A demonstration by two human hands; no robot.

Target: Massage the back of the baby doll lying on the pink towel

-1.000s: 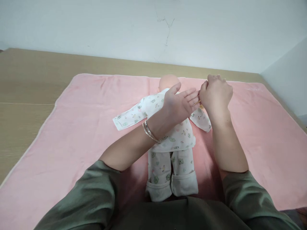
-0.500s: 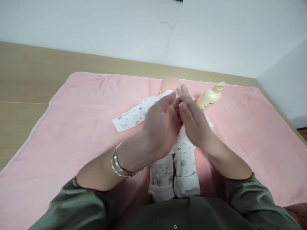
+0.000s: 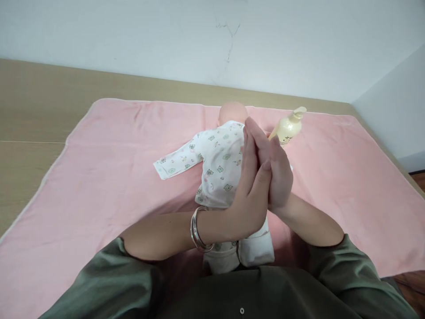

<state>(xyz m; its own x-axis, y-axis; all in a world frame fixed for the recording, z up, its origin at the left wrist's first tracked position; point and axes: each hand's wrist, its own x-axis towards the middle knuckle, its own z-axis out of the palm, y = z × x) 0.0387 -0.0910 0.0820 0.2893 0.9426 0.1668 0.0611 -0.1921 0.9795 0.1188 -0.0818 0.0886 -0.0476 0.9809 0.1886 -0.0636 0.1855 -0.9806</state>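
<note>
My left hand [image 3: 249, 195] and my right hand [image 3: 279, 175] are pressed together, palm against palm. Their fingers are stretched out and point away from me. Nothing shows between them, though the palms themselves are hidden. Beneath the hands lies a baby doll [image 3: 221, 164] in a white printed top and matching trousers with turned-up cuffs. Its bald head is at the far end, and its left sleeve is spread out to the side. My hands and forearms cover its right side and part of its legs. Two silver bangles [image 3: 198, 230] circle my left wrist.
A pale yellow pump bottle [image 3: 288, 127] stands to the right of the doll's head, its lower part partly behind my right hand. The doll lies on a pink mat [image 3: 113, 164] over a wooden surface [image 3: 33, 106]. A white wall [image 3: 133, 40] rises behind.
My hands have shifted slightly right and their palms have come flat together, with the left hand turned more upright. More of the doll's top shows now. The doll and bottle stay in place.
</note>
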